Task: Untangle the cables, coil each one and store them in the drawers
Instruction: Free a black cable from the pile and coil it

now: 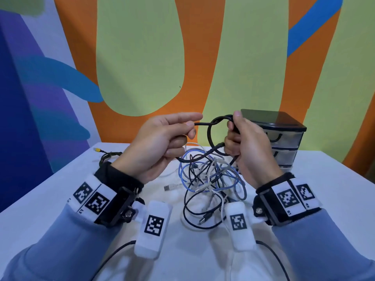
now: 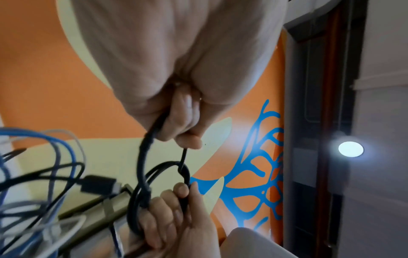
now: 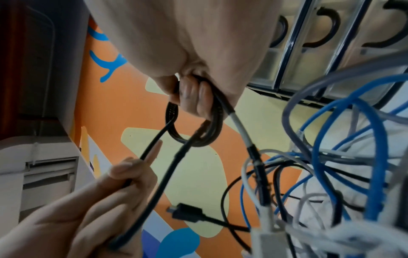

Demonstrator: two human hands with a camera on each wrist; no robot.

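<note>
A black cable (image 1: pixel 211 136) is held up over the table as a small coil. My right hand (image 1: pixel 241 142) grips the coil's loops (image 3: pixel 212 125) in its fist. My left hand (image 1: pixel 162 138) pinches a straight run of the same cable (image 2: pixel 183 157) between thumb and fingers, just left of the coil. Below both hands a tangle of blue, white, grey and black cables (image 1: pixel 211 179) lies on the white table (image 1: pixel 60 199), part of it hanging from the held cable. The black drawer unit (image 1: pixel 284 142) stands behind my right hand, its drawers pushed in.
A dark cable with a yellow plug (image 1: pixel 107 155) lies at the table's far left. A loose USB plug (image 1: pixel 168 187) rests left of the tangle. The painted wall (image 1: pixel 142 57) rises right behind the table. Bare tabletop spreads to the left and right of the tangle.
</note>
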